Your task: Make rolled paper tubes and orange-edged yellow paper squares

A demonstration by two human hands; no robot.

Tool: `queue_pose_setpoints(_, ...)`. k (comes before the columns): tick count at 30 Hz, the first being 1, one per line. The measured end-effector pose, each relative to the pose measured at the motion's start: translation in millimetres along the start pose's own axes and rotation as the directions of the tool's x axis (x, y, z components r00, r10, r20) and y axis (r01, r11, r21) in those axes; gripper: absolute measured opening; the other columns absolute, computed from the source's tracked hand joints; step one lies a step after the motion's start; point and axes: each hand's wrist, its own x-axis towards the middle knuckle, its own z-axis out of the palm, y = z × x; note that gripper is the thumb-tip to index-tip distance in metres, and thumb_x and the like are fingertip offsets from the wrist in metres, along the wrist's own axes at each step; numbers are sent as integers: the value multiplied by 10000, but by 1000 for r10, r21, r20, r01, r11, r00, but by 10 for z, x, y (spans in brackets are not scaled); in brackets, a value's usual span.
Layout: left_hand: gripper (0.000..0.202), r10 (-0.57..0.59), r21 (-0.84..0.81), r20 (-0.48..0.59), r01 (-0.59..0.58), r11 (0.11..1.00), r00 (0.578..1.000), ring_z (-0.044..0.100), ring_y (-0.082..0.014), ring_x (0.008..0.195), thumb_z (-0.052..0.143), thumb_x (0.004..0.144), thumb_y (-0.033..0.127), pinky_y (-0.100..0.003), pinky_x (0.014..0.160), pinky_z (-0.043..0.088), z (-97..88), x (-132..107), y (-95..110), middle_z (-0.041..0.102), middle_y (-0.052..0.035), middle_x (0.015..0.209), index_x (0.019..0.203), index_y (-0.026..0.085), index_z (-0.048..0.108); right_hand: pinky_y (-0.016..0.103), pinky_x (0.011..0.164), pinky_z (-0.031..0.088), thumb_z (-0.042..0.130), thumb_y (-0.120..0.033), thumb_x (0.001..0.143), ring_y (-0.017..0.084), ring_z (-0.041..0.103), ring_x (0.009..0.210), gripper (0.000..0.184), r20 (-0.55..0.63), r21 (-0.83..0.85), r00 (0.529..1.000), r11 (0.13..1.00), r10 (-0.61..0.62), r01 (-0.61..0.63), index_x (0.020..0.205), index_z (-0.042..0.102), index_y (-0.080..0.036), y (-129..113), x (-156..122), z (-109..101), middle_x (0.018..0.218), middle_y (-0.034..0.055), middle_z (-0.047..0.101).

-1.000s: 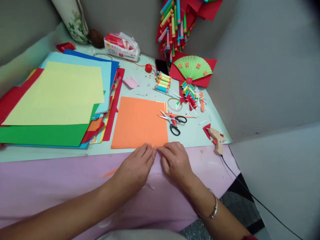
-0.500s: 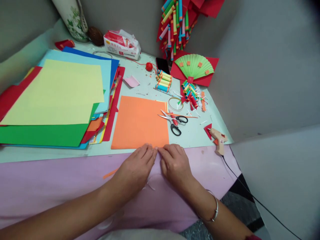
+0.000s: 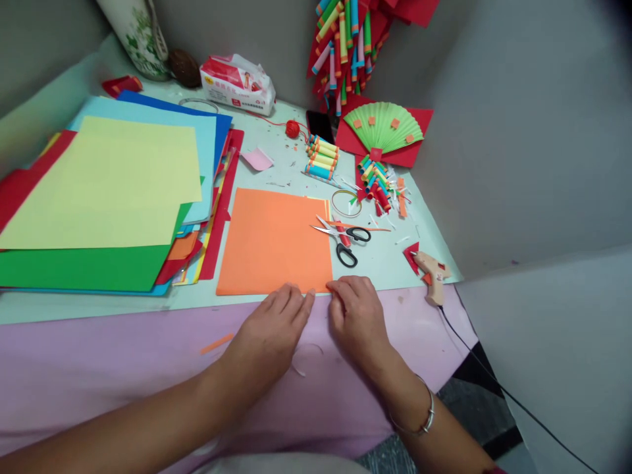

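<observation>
Our left hand [image 3: 274,326] lies flat, our right hand [image 3: 359,316] curls, grip unclear, both touching orange paper [image 3: 274,243]; scissors [image 3: 336,233] overlap it.

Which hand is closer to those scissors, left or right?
Right: the right hand is just on the person's side of the scissors, by a corner of the orange sheet. The left hand is farther off, also on the person's side but more to the left.
</observation>
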Motion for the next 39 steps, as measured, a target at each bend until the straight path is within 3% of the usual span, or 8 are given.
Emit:
queue_pose_setpoints(4,504,-20,35,-4,20,999,1000,593,-354,1145,511,868,93,-455,989,439,-15,27,48,649,-222,1200,1367,35,538,376,794,485,483,-34,860,238,546,873,277,18,22,999,999,31,-32,1005,695,-137,-8,2,-2,911,99,662)
queue_pose_setpoints(10,453,-74,106,10,73,992,997,602,-353,1122,471,981,262,-456,966,435,-31,74,132,653,-223,1190,1389,75,532,372,794,483,479,-19,845,236,549,873,286,16,18,999,999,29,-29,999,693,-128,0,10,-19,899,100,657)
queue_pose_setpoints(17,449,-75,128,2,74,989,997,617,-353,1094,434,1000,309,-454,949,439,-71,100,137,664,-227,1173,1363,74,556,358,762,470,480,-22,858,228,544,870,279,-60,-49,993,994,-103,100,1003,691,-132,-96,-3,-44,913,105,654)
queue_pose_setpoints(26,479,-71,111,-22,73,991,997,615,-365,1126,473,986,346,-467,984,429,-24,68,141,663,-238,1211,1350,50,570,359,757,459,456,-75,959,228,536,845,240,80,-151,985,975,-150,161,1008,687,-121,-150,-78,-18,906,102,661)
queue_pose_setpoints(39,453,-85,40,-111,90,995,990,597,-325,1212,398,1015,299,-440,1056,394,5,-110,42,661,-201,1301,1292,10,608,391,742,475,456,-33,929,256,529,875,293,168,-237,970,948,-176,213,1157,635,-67,-185,-141,-44,963,137,667)
